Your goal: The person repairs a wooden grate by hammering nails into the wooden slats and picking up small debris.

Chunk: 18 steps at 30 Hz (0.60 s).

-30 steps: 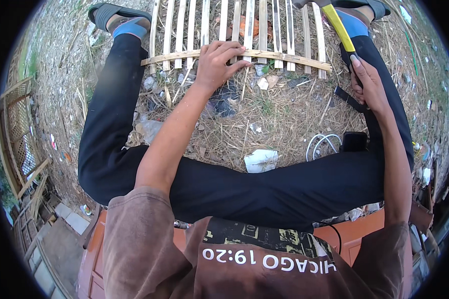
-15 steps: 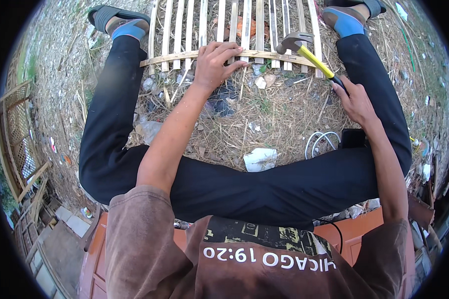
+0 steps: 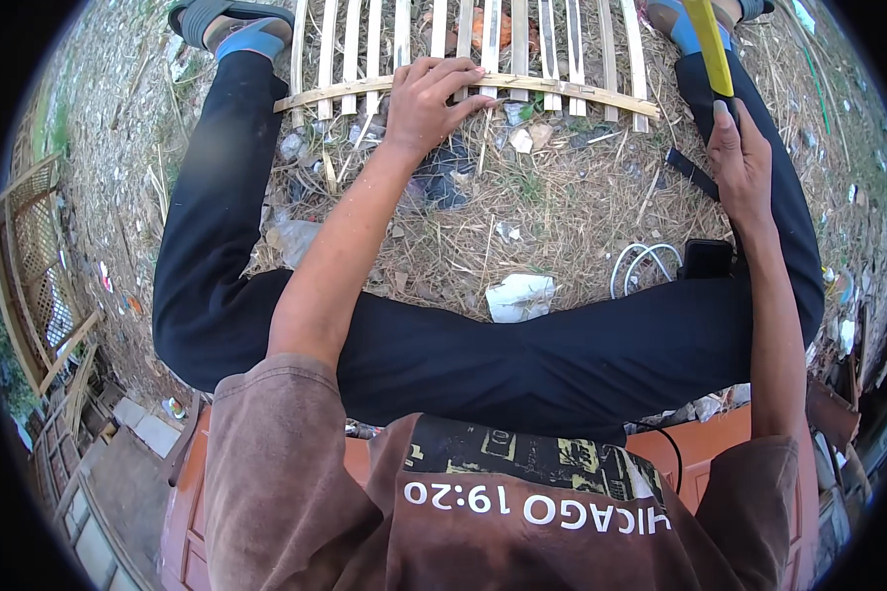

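My left hand [image 3: 430,103] grips a thin wooden cross strip [image 3: 532,85], fingers over its far side and thumb toward me. Beyond and beneath this strip, several pale wooden slats [image 3: 402,39] run away from me side by side, forming a rack on the ground. My right hand [image 3: 743,163] is closed round the dark grip of a hammer [image 3: 712,49], raised to the right of the rack. Its yellow shaft points away from me, and its head is out of the picture. Whether a nail sits under my left fingers cannot be made out.
My dark-trousered legs [image 3: 552,360] spread around the rack. A black phone-like object [image 3: 708,258] and a coiled white cable [image 3: 643,264] lie by my right thigh. A white scrap [image 3: 520,297] rests on the straw-littered ground. Lattice panels [image 3: 44,276] stand far left.
The hammer has swung up and away from the strip, its head leaving the picture. My right hand moved right. The rack's right end shifted slightly away from me; my left hand keeps its hold.
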Motion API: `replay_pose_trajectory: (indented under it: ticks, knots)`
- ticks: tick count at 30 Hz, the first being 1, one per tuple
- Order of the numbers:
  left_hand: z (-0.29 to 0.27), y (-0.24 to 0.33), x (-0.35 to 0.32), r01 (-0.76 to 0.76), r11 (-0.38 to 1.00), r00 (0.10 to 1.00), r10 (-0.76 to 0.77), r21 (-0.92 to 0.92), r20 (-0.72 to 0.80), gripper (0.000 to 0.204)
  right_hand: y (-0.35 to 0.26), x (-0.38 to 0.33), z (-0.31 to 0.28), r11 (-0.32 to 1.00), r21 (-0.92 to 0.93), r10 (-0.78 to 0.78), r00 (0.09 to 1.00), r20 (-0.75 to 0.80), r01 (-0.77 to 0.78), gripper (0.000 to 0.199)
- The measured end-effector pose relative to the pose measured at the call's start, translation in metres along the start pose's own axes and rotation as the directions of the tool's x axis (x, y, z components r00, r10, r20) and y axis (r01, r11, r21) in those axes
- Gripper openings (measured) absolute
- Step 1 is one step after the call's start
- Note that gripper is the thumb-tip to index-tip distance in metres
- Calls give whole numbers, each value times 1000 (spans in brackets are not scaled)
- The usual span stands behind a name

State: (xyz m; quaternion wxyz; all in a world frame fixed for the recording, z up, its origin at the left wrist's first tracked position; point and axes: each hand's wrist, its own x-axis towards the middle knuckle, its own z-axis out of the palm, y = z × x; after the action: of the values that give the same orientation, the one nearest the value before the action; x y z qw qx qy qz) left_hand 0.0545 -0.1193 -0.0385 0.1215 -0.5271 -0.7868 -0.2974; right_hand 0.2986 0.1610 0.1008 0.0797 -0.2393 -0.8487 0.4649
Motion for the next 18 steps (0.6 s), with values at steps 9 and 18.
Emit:
replay_pose_trajectory:
  ticks: [9,18]
  knots:
    - [5,-4,-3,4,1000,1000,-4,4,6,35,-6,-3,10,935,-356,-12,1000,-6,9,35]
    - [-1,6,0,22,1000,1000,-22,-10,9,35,-6,-22,28,894,-435,155,985,70,-110,34]
